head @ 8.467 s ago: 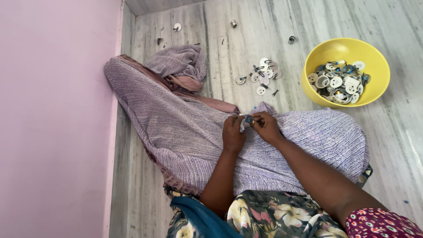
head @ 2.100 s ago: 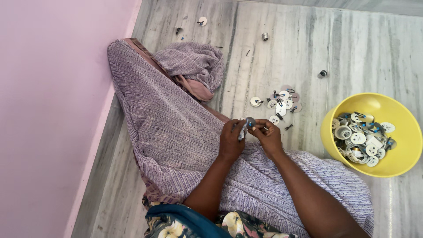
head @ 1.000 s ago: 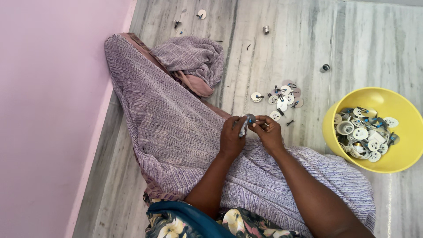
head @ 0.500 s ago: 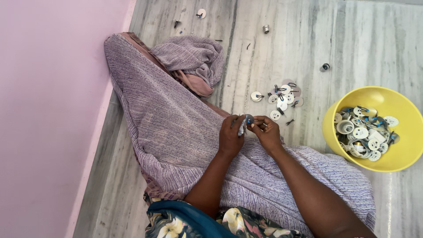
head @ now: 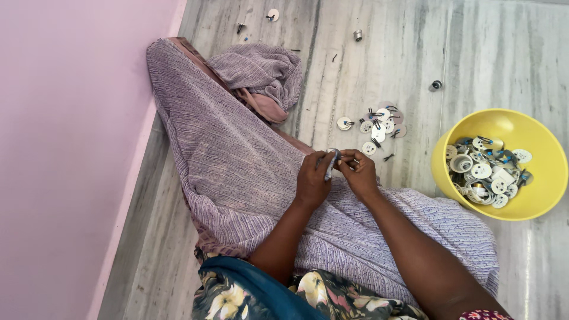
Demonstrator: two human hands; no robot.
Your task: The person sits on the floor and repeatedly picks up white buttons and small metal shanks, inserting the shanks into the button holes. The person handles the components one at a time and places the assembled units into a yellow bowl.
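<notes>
Over the lap, above a striped lilac cloth [head: 237,178], I see both hands meeting at the middle of the view. My left hand [head: 313,181] is curled, its fingers pinched on a small pale round part [head: 331,163] held upright between the two hands. My right hand [head: 357,173] is clenched too, fingertips pressed against the same part from the right; something thin and dark shows at its fingers, too small for me to make out. The part sits just above the cloth, not resting on the floor.

Just beyond the hands, on the grey marbled floor [head: 385,53], lies a small heap of white discs and dark clips [head: 376,121]. Well to the right stands a yellow bowl [head: 510,127], partly filled with more white round parts [head: 486,172]. Far left of the heap, a bunched end of the cloth [head: 261,74] is piled near a pink wall [head: 65,148]. A few stray bits [head: 357,35] lie on the far floor. Nearest the camera, a floral garment [head: 320,293] covers my lap.
</notes>
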